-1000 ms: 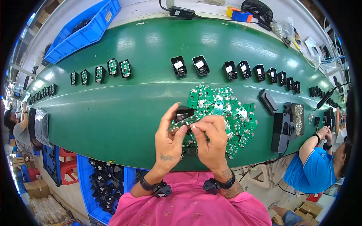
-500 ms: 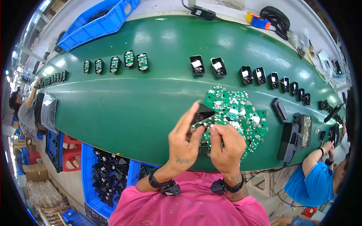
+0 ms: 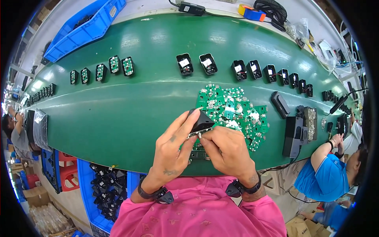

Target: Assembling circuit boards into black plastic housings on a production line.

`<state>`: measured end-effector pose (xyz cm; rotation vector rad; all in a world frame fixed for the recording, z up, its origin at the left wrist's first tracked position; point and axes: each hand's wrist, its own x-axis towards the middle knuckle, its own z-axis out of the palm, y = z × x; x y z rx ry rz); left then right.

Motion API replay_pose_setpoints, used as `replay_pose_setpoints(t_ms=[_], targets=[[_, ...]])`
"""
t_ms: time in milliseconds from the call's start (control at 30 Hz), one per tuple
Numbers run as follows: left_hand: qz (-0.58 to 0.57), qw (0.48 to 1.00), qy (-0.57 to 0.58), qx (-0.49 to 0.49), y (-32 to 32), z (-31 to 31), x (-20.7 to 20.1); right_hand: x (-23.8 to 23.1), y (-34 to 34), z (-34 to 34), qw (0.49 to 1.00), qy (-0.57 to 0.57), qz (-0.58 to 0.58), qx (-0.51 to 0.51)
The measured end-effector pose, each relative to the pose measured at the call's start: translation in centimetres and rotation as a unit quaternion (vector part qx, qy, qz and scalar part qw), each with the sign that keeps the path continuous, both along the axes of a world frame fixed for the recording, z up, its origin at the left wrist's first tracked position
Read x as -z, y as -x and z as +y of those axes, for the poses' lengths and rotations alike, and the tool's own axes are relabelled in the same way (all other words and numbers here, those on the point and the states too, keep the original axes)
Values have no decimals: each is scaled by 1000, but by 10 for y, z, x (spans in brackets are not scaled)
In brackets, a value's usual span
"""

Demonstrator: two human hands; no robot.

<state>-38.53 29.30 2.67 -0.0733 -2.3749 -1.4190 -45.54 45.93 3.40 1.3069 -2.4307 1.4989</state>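
Note:
My left hand (image 3: 169, 152) grips a black plastic housing (image 3: 203, 121), tilted on its side, with a circuit board edge (image 3: 194, 134) showing along its lower rim. Against that edge, the thumb and forefinger of my right hand (image 3: 229, 152) pinch together; whatever is between them is too small or hidden to tell. Just beyond my hands lies a loose pile of green circuit boards (image 3: 233, 112) on the green table (image 3: 118, 118).
Open black housings (image 3: 208, 64) stand in a row at the back right, and board-filled ones (image 3: 128, 66) at the back left. A grey-black device (image 3: 294, 136) sits on the right. Below left is a blue bin (image 3: 85, 189) of black parts. A co-worker in blue (image 3: 323, 179) sits at right.
The black housing has turned, so more of its smooth outer face shows. My right hand has rolled over, knuckles upward, still at the board edge. The whole view has shifted slightly.

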Motion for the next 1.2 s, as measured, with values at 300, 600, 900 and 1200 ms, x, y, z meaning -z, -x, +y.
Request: replay_pose_setpoints(t_ms=[300,600,900,1200], targets=[[-16,1000,-17,-8,-1,2,1,-1,2,0,1000,-25,-7,-7],[-15,992,93,-81,0,12,3,16,-8,-14,997,-45,39,58],[-144,967,-208,-35,4,1,14,31,-11,-18,970,60,-162,172],[-136,965,-225,0,4,3,12,37,-29,-15,924,252,-256,132]])
